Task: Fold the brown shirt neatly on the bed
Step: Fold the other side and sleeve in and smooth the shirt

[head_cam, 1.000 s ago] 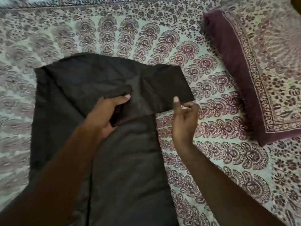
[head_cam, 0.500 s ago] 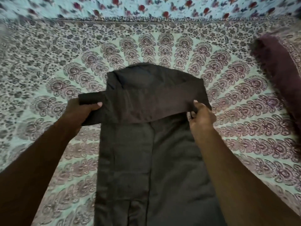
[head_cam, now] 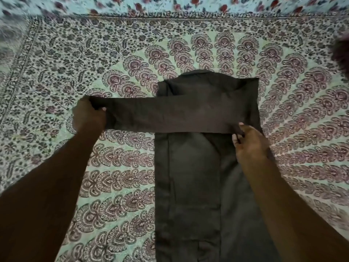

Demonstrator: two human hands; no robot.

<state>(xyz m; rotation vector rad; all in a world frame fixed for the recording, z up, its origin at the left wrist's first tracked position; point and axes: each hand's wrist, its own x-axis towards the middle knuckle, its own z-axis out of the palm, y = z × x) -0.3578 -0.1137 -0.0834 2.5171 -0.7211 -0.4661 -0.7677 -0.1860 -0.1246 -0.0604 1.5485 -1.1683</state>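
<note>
Crosswise, one brown shirt (head_cam: 188,176), one sleeve (head_cam: 170,118), left hand (head_cam: 88,118) gripping it, right hand (head_cam: 249,144) pinching it

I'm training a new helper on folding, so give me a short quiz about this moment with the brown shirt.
1. True or false: the left hand holds the sleeve end out past the shirt body, over the bedsheet.
2. The right hand pinches the sleeve's: A) far edge B) near edge C) cuff.
3. Fill in: the sleeve lies ___ the shirt.
Key: 1 true; 2 B; 3 across.
</note>
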